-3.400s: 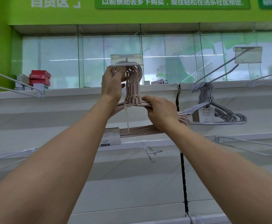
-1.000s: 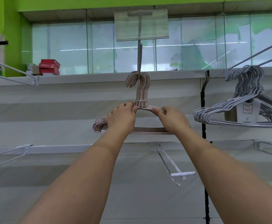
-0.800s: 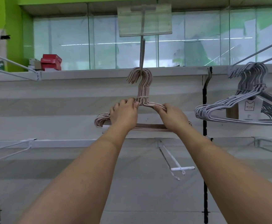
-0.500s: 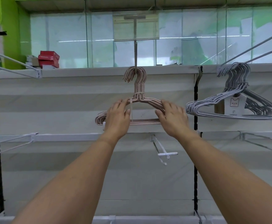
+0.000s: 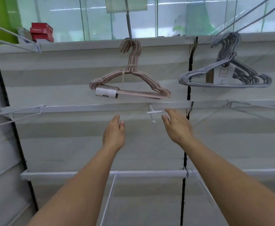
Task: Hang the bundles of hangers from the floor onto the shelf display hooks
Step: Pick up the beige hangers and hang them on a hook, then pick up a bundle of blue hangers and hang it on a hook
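A pink bundle of hangers (image 5: 147, 82) hangs by its hooks from a grey display hook (image 5: 129, 28) at the top middle of the white shelf wall, with a white label wrapped round its lower bar. A grey bundle of hangers (image 5: 198, 75) hangs from another hook to the right. My left hand (image 5: 114, 133) is below the pink bundle, fingers relaxed, holding nothing. My right hand (image 5: 177, 125) is also below it, open and apart from the hangers, close to a short white hook (image 5: 154, 112).
Long white display hooks (image 5: 16, 38) jut out at the upper left, more hooks (image 5: 17, 111) at mid left, and another hook (image 5: 255, 110) at the right. Red boxes (image 5: 42, 34) sit on the top ledge. A white wire frame (image 5: 112, 193) projects from the lower rail.
Both hands let go of the pink bundle and dropped below it. The bundle now hangs free on its hook. The view tilted down a little.
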